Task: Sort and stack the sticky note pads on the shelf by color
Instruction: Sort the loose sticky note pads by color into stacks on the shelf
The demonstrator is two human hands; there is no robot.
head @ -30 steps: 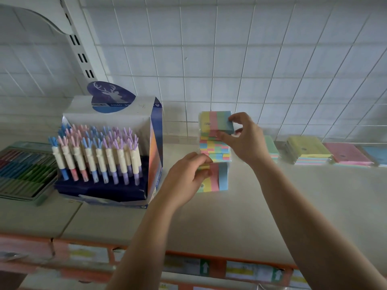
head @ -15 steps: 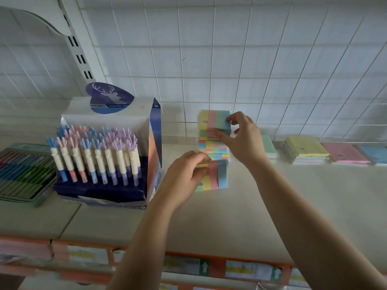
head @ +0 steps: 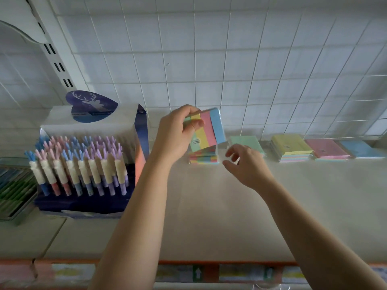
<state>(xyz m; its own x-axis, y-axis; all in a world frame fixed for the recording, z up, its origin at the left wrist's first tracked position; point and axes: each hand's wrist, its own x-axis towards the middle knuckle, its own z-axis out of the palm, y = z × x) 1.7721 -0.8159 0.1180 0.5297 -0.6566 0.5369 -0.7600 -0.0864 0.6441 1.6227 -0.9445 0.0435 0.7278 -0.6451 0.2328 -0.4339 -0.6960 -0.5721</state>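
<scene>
Step in hand: placing a striped multicolour pad (head: 206, 130) onto the stack of striped pads (head: 203, 158) of the same kind, as I judge it.
Left hand (head: 176, 135): closed on the striped multicolour pad, thumb across its face, holding it tilted and raised above the stack.
Right hand (head: 245, 164): loosely spread and empty, fingers curled near the right edge of the stack, not clearly touching it.
Held pad: wrapped in clear film, bands of green, yellow, pink and blue; it hangs just over the stack and partly hides it.
Stack: sits on the shelf (head: 209, 216) toward the tiled back wall, between the pen display box (head: 90, 162) and the green pad (head: 247, 143).
Other piles: to the right along the wall lie the yellow-topped pile (head: 291, 147), the pink pad (head: 326, 148) and the blue pad (head: 360, 148), each apart from the next.
Next move calls for: levelling the held pad, lining its edges with the stack and lowering it flat; the free hand could steady the stack's side.
Risk: the film looks slippery, so a skewed landing may slide the stack.
</scene>
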